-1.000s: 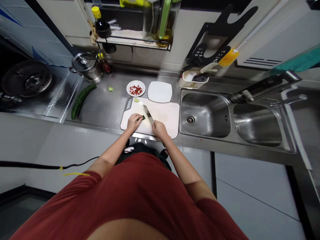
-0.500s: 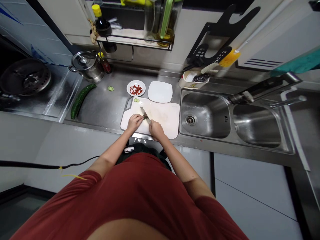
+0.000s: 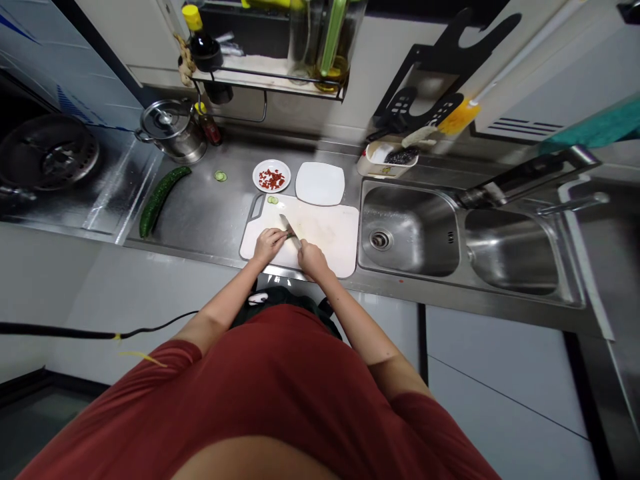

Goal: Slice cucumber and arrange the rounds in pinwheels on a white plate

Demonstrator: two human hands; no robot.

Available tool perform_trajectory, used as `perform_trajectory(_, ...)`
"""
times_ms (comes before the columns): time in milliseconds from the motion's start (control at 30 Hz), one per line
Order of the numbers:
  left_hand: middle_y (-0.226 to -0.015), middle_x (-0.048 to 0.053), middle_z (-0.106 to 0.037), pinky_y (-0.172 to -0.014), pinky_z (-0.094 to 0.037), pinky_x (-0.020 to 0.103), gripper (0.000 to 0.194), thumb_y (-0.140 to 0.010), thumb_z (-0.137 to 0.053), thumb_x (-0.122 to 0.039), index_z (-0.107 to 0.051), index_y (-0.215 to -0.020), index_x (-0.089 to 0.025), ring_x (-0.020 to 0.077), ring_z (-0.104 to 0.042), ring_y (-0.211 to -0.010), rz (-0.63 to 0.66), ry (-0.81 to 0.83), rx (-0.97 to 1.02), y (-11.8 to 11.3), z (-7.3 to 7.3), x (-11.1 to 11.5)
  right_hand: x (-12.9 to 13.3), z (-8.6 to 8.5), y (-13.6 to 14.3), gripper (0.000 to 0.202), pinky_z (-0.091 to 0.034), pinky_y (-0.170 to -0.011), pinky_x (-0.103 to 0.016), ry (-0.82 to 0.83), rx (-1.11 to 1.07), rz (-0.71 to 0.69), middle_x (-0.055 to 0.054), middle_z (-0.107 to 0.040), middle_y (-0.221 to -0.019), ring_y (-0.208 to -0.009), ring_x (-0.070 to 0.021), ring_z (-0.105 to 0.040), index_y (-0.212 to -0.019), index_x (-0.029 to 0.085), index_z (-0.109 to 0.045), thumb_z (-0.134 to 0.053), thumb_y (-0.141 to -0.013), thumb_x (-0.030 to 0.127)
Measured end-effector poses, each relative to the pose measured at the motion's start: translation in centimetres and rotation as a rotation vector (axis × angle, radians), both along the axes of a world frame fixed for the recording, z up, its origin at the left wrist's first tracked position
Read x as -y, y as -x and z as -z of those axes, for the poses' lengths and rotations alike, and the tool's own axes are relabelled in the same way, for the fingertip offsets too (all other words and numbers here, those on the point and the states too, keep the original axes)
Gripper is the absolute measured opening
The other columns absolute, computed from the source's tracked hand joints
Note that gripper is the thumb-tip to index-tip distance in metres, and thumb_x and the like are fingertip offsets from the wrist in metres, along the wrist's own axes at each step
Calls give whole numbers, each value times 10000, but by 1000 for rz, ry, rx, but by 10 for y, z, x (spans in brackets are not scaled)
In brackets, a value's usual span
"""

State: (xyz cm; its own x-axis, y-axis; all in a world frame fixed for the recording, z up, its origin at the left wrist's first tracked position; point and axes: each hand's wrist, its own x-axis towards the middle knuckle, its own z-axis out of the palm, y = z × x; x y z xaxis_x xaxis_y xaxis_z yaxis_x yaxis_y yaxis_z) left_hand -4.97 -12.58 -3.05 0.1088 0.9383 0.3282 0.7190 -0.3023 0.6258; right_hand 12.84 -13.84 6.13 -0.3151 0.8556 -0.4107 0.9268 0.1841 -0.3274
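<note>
On the white cutting board (image 3: pixel 330 233) my left hand (image 3: pixel 268 244) presses down on a small green cucumber piece (image 3: pixel 287 234), mostly hidden under the fingers. My right hand (image 3: pixel 311 257) grips the handle of a knife (image 3: pixel 289 228), its blade lying against that piece right beside my left fingertips. One cucumber slice (image 3: pixel 273 199) lies at the board's far left corner.
A whole cucumber (image 3: pixel 161 199) and a stray slice (image 3: pixel 219 176) lie on the steel counter to the left. Behind the board are a small plate of red chopped bits (image 3: pixel 272 176) and a white square plate (image 3: pixel 320 183). A double sink (image 3: pixel 415 233) is at right, a steel pot (image 3: pixel 170 128) at back left.
My right hand and the knife have shifted left toward my left hand, with the blade now tight against the cucumber piece. The left hand has stayed in place.
</note>
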Motion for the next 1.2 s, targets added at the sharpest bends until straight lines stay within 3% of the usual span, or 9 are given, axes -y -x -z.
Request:
perform_trajectory(233,-964,60,-666,-854,-456,342,242,-906,-501,-332,-696,-1013,-235,174,-575,-918,12,-6,-12,1,2,0,7,-6,-1,206,-446,-762,-298,56,31,2,-150,-649,-1002,-922,-240,-631,-1099,133,-471,-360,-926,127)
perform_trajectory(567,-971,67,-658,-858,-457,350,250,-911,-488,-328,-693,-1018,-233,179,-567,-925,10,0,-20,0,3,0,26,-1,-10,205,-445,-751,-281,84,90,-9,-137,-647,-977,-932,-233,-632,-1083,136,-472,-447,-884,97)
perform_trajectory(1200,-979,69,-658,-876,-458,355,245,-910,-486,-320,-692,-1012,-237,183,-570,-944,14,10,8,-1,0,0,-2,3,13,251,-457,-780,-312,78,23,-2,-158,-644,-1005,-941,-245,-631,-1123,128,-473,-381,-893,82)
